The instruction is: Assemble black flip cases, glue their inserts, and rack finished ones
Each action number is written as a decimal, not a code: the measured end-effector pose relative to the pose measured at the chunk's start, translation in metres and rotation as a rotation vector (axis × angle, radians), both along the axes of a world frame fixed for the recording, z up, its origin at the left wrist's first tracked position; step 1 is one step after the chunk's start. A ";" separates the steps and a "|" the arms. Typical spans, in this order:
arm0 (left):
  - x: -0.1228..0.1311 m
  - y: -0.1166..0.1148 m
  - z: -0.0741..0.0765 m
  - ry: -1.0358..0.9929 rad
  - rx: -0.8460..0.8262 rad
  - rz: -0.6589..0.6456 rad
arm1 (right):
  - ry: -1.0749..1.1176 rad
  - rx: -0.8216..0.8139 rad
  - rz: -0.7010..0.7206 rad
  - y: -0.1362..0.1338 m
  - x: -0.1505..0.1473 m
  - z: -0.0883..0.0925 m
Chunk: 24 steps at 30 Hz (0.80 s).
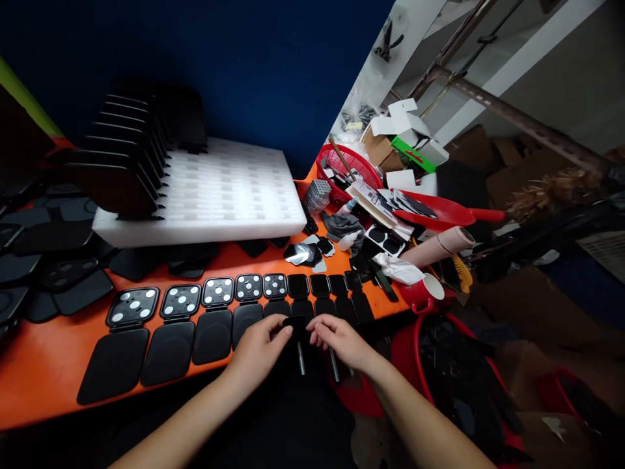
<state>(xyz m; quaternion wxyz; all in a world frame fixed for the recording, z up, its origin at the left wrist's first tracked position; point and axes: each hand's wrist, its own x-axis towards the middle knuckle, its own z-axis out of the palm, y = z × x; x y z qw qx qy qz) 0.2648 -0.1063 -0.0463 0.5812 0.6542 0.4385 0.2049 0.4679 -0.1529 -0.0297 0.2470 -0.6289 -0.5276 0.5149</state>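
At the table's front edge, my left hand (258, 346) pinches a small flat black piece (295, 322) between thumb and fingers. My right hand (342, 340) is just right of it, thumb against curled fingertips; whatever may be in them is too small to make out. Metal rods (301, 358) stick out below, between the hands. Beyond them runs a row of hinged black panels laid open. Those on the left have white dots on their upper halves, like this dotted panel (132, 306); farther right, a plain panel (297, 286) shows none.
A white foam block (234, 189) holds upright black panels (117, 172) at the back left. Loose panels (41, 267) pile up on the orange table (29, 384). To the right are a red basket (351, 163), a red mug (420, 293), a roll (439, 245) and a red tub (418, 355).
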 end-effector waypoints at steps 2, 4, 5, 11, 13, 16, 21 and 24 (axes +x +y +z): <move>-0.005 -0.001 -0.004 -0.001 -0.020 -0.001 | -0.171 0.159 -0.006 0.002 -0.007 0.000; -0.006 -0.003 -0.006 0.021 0.013 -0.011 | -0.395 0.359 0.056 0.014 -0.010 -0.002; -0.006 -0.004 -0.006 0.042 0.040 -0.022 | -0.498 0.433 0.124 0.021 -0.011 -0.003; 0.001 -0.008 -0.007 0.159 0.186 -0.123 | -0.895 0.413 0.459 0.049 -0.017 -0.014; 0.006 -0.009 -0.009 0.185 0.219 -0.187 | -0.955 0.372 0.527 0.053 -0.019 -0.013; 0.011 -0.008 -0.010 0.228 0.303 -0.285 | -0.985 0.328 0.646 0.057 -0.020 -0.008; 0.015 -0.011 -0.009 0.336 0.390 -0.413 | -0.979 0.274 0.624 0.061 -0.023 -0.009; 0.015 -0.016 -0.009 0.380 0.402 -0.434 | -0.950 0.254 0.544 0.063 -0.029 -0.014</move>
